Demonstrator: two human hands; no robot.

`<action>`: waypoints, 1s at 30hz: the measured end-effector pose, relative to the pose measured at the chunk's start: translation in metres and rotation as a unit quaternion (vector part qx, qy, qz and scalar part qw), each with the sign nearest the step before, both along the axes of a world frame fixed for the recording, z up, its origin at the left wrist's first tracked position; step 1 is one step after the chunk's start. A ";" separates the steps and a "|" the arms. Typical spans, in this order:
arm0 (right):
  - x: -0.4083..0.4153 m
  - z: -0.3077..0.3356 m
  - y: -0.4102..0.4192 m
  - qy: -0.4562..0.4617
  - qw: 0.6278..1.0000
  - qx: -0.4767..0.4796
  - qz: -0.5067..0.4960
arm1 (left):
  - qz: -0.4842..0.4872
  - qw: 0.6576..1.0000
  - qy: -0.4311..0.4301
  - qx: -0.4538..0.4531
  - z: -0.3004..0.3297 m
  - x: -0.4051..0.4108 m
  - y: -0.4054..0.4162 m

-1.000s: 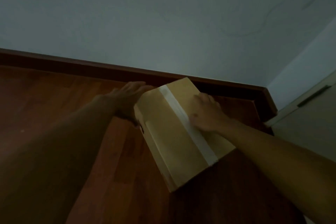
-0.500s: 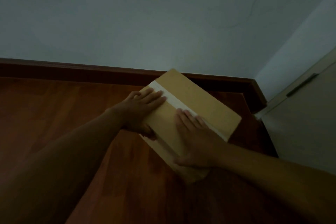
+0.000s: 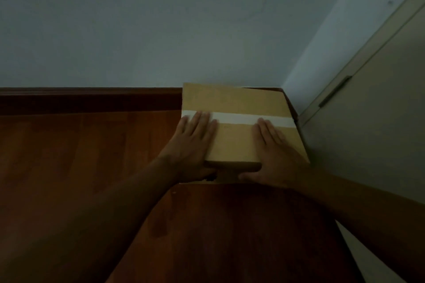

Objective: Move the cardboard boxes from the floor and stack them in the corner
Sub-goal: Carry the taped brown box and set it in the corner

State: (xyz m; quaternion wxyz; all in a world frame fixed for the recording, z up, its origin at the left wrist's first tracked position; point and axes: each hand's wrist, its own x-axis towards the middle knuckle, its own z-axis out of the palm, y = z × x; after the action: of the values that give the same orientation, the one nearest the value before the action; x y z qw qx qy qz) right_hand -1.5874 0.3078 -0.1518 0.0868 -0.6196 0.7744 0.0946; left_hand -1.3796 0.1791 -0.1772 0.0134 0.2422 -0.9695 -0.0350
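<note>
A brown cardboard box (image 3: 234, 101) with a white tape strip (image 3: 232, 118) across its top sits on the wooden floor, pushed square into the corner. Its far edge meets the dark skirting board and its right side lies along the right-hand panel. My left hand (image 3: 193, 142) lies on the box's near left part, fingers spread on top and thumb around the near edge. My right hand (image 3: 273, 151) grips the near right part the same way. The box's lower front face is mostly hidden in shadow.
A dark skirting board (image 3: 92, 99) runs along the pale back wall (image 3: 161, 30). A beige door or cabinet panel (image 3: 372, 135) with a dark handle (image 3: 334, 94) closes off the right side. Reddish wooden floor (image 3: 92, 156) stretches to the left and toward me.
The box has turned from a diagonal to square with the walls and slid right into the corner. Both hands moved with it to its near edge.
</note>
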 end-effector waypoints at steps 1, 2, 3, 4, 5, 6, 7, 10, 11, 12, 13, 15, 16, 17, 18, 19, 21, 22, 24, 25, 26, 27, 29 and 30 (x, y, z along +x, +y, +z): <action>-0.006 0.000 -0.003 0.007 1.000 -0.009 0.010 | -0.001 1.000 0.000 -0.003 -0.001 -0.008 0.000; -0.013 0.002 -0.007 0.016 1.000 -0.016 0.017 | -0.001 1.000 0.001 -0.005 -0.001 -0.016 -0.001; -0.021 0.003 -0.010 0.027 0.999 -0.022 0.017 | -0.001 1.000 0.002 -0.005 -0.001 -0.025 -0.002; -0.030 0.004 -0.012 0.037 0.999 -0.025 0.011 | -0.001 1.000 0.004 -0.005 -0.001 -0.034 -0.004; -0.040 0.005 -0.014 0.043 0.999 -0.025 0.001 | -0.002 1.000 0.006 -0.004 -0.001 -0.045 -0.007; -0.050 0.006 -0.016 0.042 0.999 -0.022 -0.009 | 0.000 1.000 0.010 -0.001 0.000 -0.055 -0.009; -0.061 0.006 -0.017 0.036 0.999 -0.017 -0.020 | 0.005 1.000 0.015 0.005 0.000 -0.066 -0.010; -0.090 0.007 -0.021 0.022 0.999 -0.019 -0.022 | 0.034 0.999 0.039 0.015 -0.005 -0.089 -0.010; -0.097 0.007 -0.022 0.023 0.999 -0.022 -0.013 | 0.041 0.998 0.047 0.014 -0.007 -0.094 -0.009; -0.103 0.005 -0.023 0.029 0.999 -0.026 -0.001 | 0.047 0.997 0.054 0.012 -0.009 -0.097 -0.008; -0.108 0.003 -0.024 0.037 0.999 -0.029 0.008 | 0.051 0.997 0.060 0.009 -0.010 -0.100 -0.007; -0.116 -0.001 -0.024 0.048 0.998 -0.031 0.023 | 0.057 0.996 0.065 0.009 -0.011 -0.102 -0.007; -0.118 -0.003 -0.024 0.048 0.998 -0.030 0.029 | 0.058 0.996 0.064 0.009 -0.011 -0.103 -0.008; -0.119 -0.005 -0.025 0.046 0.998 -0.031 0.035 | 0.060 0.996 0.062 0.009 -0.010 -0.102 -0.008; -0.120 -0.005 -0.025 0.043 0.998 -0.031 0.040 | 0.058 0.997 0.058 0.010 -0.009 -0.102 -0.007; -0.120 -0.005 -0.025 0.041 0.998 -0.030 0.045 | 0.055 0.997 0.053 0.011 -0.007 -0.101 -0.007; -0.117 -0.002 -0.024 0.039 0.998 -0.026 0.046 | 0.056 0.998 0.037 0.012 -0.005 -0.101 -0.006; -0.115 0.000 -0.024 0.040 0.998 -0.026 0.045 | 0.060 0.998 0.028 0.014 -0.004 -0.102 -0.006; -0.112 0.003 -0.024 0.043 0.998 -0.012 0.037 | 0.067 0.998 0.016 0.017 -0.002 -0.103 -0.004; -0.109 0.006 -0.024 0.045 0.999 -0.003 0.030 | 0.066 0.998 0.006 0.009 0.000 -0.102 -0.003; -0.106 0.009 -0.025 0.045 0.999 0.007 0.024 | 0.061 0.998 -0.010 -0.004 0.001 -0.100 -0.003; -0.101 0.014 -0.026 0.040 0.999 0.018 0.020 | 0.053 0.998 -0.027 -0.015 0.005 -0.097 -0.004; -0.084 0.028 -0.029 0.015 0.999 0.040 0.032 | 0.040 0.998 -0.044 -0.021 0.016 -0.084 -0.010; -0.072 0.036 -0.031 0.004 0.998 0.042 0.051 | 0.042 0.998 -0.045 -0.005 0.022 -0.076 -0.017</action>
State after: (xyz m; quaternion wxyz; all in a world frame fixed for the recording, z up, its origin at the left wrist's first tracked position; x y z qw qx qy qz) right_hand -1.6595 0.2764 -0.1155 0.1050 -0.6537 0.7374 0.1340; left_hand -1.4553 0.1624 -0.1556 -0.0275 0.2841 -0.9582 -0.0188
